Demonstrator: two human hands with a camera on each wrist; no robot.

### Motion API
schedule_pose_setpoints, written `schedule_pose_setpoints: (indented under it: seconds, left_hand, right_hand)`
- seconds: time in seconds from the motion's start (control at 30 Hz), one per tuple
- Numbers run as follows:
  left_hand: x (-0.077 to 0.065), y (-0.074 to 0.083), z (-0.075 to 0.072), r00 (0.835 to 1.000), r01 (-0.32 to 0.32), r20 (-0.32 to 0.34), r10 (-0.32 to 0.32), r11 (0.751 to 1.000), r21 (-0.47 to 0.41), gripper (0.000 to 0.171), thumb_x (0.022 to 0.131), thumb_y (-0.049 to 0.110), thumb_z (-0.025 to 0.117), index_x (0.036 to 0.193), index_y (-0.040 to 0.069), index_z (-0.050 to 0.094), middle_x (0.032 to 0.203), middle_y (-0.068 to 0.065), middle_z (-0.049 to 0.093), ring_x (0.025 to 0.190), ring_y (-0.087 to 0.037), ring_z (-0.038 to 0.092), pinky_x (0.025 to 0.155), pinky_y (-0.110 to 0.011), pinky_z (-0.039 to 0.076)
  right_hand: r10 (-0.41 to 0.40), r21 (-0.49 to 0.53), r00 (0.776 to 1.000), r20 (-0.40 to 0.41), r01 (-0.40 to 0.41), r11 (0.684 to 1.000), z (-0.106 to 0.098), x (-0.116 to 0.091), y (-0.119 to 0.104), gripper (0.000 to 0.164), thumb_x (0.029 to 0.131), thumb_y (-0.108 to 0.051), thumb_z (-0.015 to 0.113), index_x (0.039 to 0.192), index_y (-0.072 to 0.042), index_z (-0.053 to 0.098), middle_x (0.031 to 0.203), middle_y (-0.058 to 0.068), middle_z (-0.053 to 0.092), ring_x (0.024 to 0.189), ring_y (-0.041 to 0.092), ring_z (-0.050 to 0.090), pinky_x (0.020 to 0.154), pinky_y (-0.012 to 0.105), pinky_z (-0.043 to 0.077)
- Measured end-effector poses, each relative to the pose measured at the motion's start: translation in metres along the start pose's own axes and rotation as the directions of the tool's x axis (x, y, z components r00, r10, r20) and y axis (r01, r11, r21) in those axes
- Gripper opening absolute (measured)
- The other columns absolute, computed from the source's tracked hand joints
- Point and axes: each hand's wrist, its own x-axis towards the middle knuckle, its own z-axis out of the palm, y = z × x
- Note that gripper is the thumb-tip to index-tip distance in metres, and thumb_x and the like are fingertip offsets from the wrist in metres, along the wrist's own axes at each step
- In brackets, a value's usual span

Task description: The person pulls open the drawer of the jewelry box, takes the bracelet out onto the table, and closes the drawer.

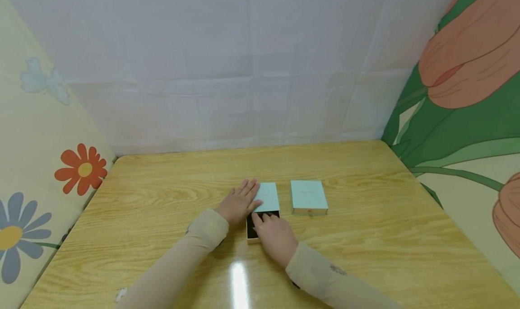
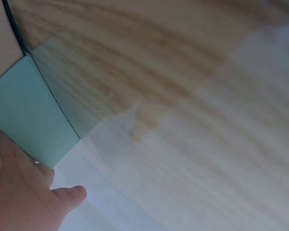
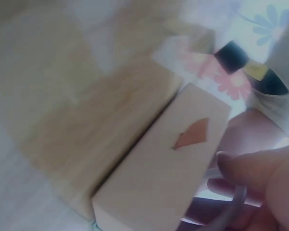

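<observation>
A pale blue sliding jewellery box [image 1: 269,198] lies on the table, its dark-lined drawer [image 1: 253,241] pulled out toward me. Against the left side of the sleeve rests my left hand [image 1: 237,206], fingers stretched out over its edge. My right hand [image 1: 278,239] reaches over the drawer with its fingers inside. The right wrist view shows the drawer's pale pink front [image 3: 154,173] with a small orange tab [image 3: 194,134]. There, thumb and fingers pinch a grey curved band [image 3: 238,199], partly hidden by the hand. The drawer's inside is mostly covered.
A second pale blue box [image 1: 308,194], shut, lies just right of the first. The wooden table [image 1: 162,182] is bounded by a white cloth [image 1: 243,96] behind and flower-patterned sheets at both sides. A small white scrap [image 1: 121,294] lies at the front left.
</observation>
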Motion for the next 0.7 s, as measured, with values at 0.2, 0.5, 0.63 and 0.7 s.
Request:
schedule_pose_setpoints:
  seconds: [0.2, 0.5, 0.63, 0.7]
  left_hand:
    - [0.001, 0.000, 0.001, 1.000, 0.011, 0.016, -0.011, 1.000, 0.015, 0.065, 0.106, 0.046, 0.028, 0.157, 0.009, 0.014, 0.163, -0.004, 0.006, 0.148, -0.024, 0.001, 0.116, -0.054, 0.011]
    - [0.003, -0.002, 0.006, 1.000, 0.015, -0.004, -0.015, 1.000, 0.027, 0.065, 0.106, 0.047, 0.029, 0.157, 0.009, 0.015, 0.163, -0.004, 0.006, 0.148, -0.025, 0.002, 0.116, -0.054, 0.012]
    - [0.003, -0.003, 0.007, 1.000, 0.016, -0.002, -0.016, 0.998, 0.053, 0.066, 0.105, 0.048, 0.027, 0.157, 0.010, 0.014, 0.163, -0.003, 0.005, 0.148, -0.024, 0.001, 0.116, -0.053, 0.012]
    - [0.003, -0.002, 0.006, 1.000, 0.012, -0.003, -0.012, 0.999, 0.052, 0.066, 0.105, 0.048, 0.027, 0.157, 0.010, 0.014, 0.163, -0.004, 0.005, 0.148, -0.024, 0.001, 0.116, -0.054, 0.012]
  right_hand:
    - [0.051, 0.222, 0.999, -0.003, -0.049, 0.974, -0.006, -0.002, 0.005, 0.031, 0.094, -0.016, 0.067, 0.119, 0.003, 0.066, 0.099, 0.014, 0.072, 0.083, 0.023, 0.071, 0.068, 0.030, 0.058]
    - [0.161, 0.597, 0.986, 0.041, -0.153, 0.787, -0.016, -0.008, 0.016, 0.033, 0.098, -0.004, 0.058, 0.127, 0.010, 0.059, 0.091, 0.017, 0.070, 0.049, 0.007, 0.048, 0.059, 0.027, 0.051]
    - [0.183, 0.672, 0.981, 0.060, -0.175, 0.719, -0.018, -0.008, 0.021, 0.033, 0.099, -0.004, 0.054, 0.129, 0.011, 0.056, 0.113, 0.022, 0.067, 0.078, 0.022, 0.067, 0.073, 0.034, 0.055]
    - [0.198, 0.708, 0.978, 0.071, -0.189, 0.680, -0.019, -0.008, 0.024, 0.033, 0.100, -0.003, 0.053, 0.129, 0.012, 0.056, 0.122, 0.023, 0.063, 0.101, 0.029, 0.066, 0.083, 0.040, 0.054]
